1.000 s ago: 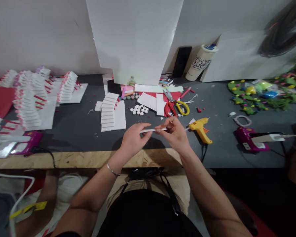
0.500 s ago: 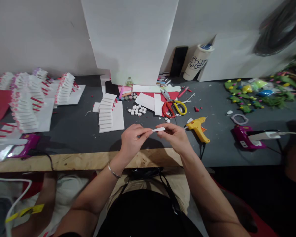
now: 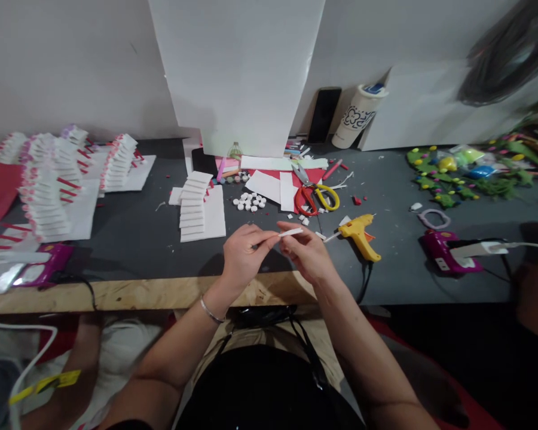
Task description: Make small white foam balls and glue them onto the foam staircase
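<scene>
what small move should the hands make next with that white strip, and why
Probably close the right hand lightly on the free end of the strip to steady it: the left hand pinches one end, the other juts out by the right fingers, and I can't tell whether they grip it.

Glue gun yellow — scissors' handles red and yellow — tumbler cream, dark-blue flower pattern.
</scene>
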`<state>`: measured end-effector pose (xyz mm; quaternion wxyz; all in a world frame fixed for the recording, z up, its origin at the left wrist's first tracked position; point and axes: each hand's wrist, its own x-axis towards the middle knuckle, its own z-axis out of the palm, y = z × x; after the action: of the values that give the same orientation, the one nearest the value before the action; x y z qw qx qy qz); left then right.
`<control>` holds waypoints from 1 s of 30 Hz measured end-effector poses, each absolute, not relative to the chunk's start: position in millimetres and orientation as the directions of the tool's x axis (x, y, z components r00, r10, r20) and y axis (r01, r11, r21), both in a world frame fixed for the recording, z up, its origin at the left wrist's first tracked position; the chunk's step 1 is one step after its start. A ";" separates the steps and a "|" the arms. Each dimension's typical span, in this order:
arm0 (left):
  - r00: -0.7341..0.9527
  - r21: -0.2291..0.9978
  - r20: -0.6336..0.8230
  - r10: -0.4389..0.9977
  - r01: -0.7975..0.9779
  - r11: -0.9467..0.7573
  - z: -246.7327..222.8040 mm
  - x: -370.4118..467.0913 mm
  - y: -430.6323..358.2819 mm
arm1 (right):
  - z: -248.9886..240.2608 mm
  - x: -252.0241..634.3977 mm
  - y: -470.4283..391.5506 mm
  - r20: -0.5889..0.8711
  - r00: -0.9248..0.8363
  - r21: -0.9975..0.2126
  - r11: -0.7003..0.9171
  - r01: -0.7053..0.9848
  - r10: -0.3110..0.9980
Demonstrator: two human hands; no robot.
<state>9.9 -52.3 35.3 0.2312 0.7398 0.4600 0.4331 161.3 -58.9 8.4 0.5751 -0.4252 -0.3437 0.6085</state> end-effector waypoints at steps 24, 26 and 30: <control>0.102 0.753 0.484 0.869 0.457 -0.473 26.7 6.5 -56.6 | -0.4 146.2 -47.0 -0.015 0.289 -0.917 0.102 -0.386 0.957; 0.129 0.740 0.494 0.860 0.457 -0.493 26.4 1.8 -59.2 | -0.5 145.7 -45.4 -0.014 0.275 -0.904 0.105 -0.413 0.961; 0.060 0.803 0.455 0.889 0.403 -0.438 26.0 -0.4 -61.1 | -0.9 142.5 -45.8 0.020 0.267 -0.887 0.140 -0.441 0.964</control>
<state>-0.4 -61.1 26.0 0.2435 0.6862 0.4707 0.4983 142.5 -45.8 -0.9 0.6835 -0.4076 -0.3207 0.5136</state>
